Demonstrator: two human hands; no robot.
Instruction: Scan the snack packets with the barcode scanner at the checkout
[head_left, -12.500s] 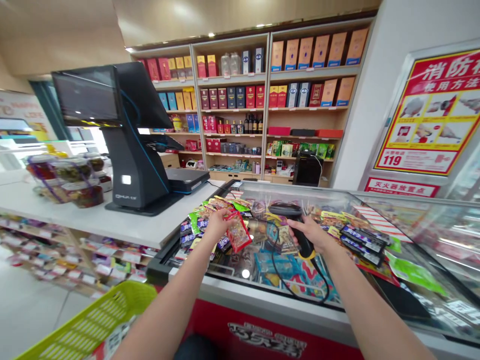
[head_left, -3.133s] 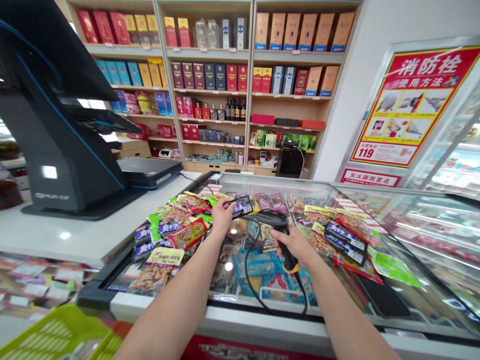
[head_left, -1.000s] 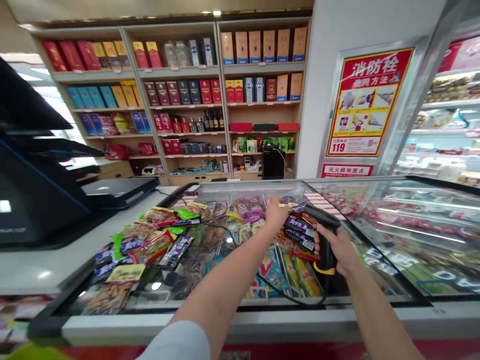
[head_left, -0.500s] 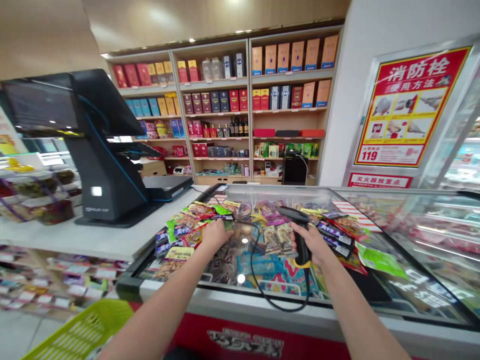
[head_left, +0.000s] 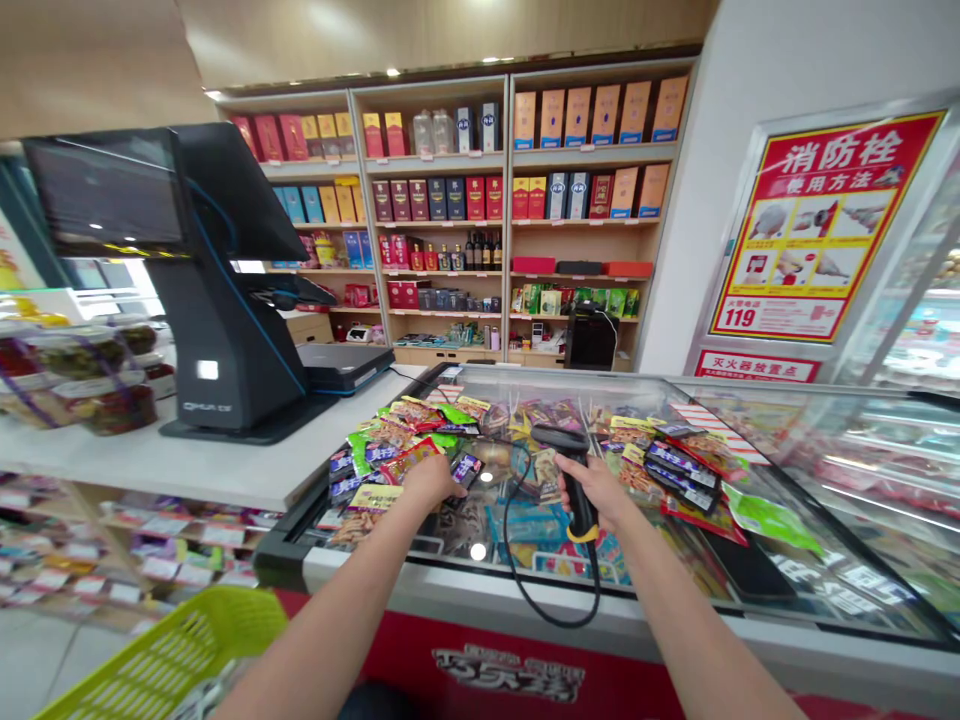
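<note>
My right hand [head_left: 596, 488] is wrapped round the grip of a black and yellow barcode scanner [head_left: 576, 500], its head pointing left over the glass freezer top. From its base a black cable loops down and back across the glass. My left hand [head_left: 431, 482] is closed at the edge of the left heap of snack packets [head_left: 409, 425], with a small dark purple snack packet [head_left: 468, 468] at its fingertips. A red snack packet [head_left: 411, 458] lies just behind that hand. To the right of the scanner is a second group of packets [head_left: 679, 475], with a green packet [head_left: 772, 520] at its end.
A chest freezer [head_left: 480, 590] with a glass lid stands before me. On the left counter [head_left: 247, 465] are a checkout terminal [head_left: 232, 330] and stacked food tubs [head_left: 82, 365]. A yellow-green basket [head_left: 172, 650] is low at left. A dark phone-like slab [head_left: 750, 568] lies at right.
My left hand has come slightly nearer, and the small purple packet now shows at its fingers. The scanner in my right hand has shifted left and a little lower. The view has moved slightly.
</note>
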